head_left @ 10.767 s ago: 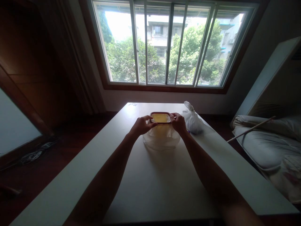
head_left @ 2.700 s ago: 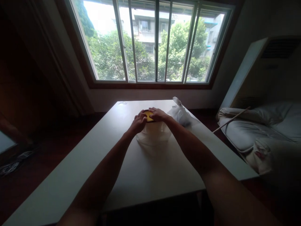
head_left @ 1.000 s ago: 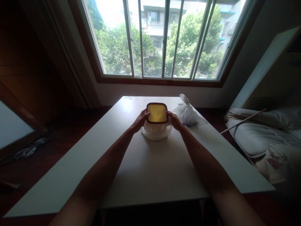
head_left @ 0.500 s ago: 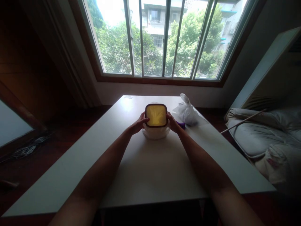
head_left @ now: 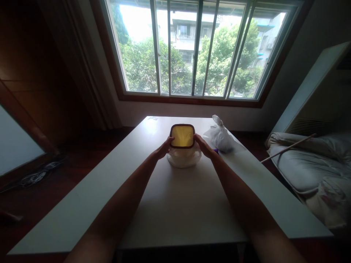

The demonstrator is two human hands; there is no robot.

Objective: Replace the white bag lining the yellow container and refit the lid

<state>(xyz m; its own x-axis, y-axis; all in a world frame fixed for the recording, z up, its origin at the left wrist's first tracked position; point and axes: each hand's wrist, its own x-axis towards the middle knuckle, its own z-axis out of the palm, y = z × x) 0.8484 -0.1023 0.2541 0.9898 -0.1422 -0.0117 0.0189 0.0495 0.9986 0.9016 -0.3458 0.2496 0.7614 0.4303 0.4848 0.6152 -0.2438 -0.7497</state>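
Panel (head_left: 182, 136) of yellow, edged by a dark brown rim (head_left: 182, 147), is held between the two hands over pale translucent plastic (head_left: 184, 159) that rests on the white tabletop (head_left: 186, 204) towards its far end. The left hand (head_left: 165, 147) grips one side edge, thumb on the near face, and the right hand (head_left: 203, 144) has the opposite edge; the fingers behind are hidden. The panel looks light, and its rim looks like the stiff part, so the two sides seem the surest hold. The middle may be thinner and a little slippery, better not pressed. The plastic below looks soft and easily creased; whether it is joined to the rim I cannot tell. A knotted white bag (head_left: 221, 138) sits to the right, with something purple (head_left: 216, 151) partly hidden beside the right hand
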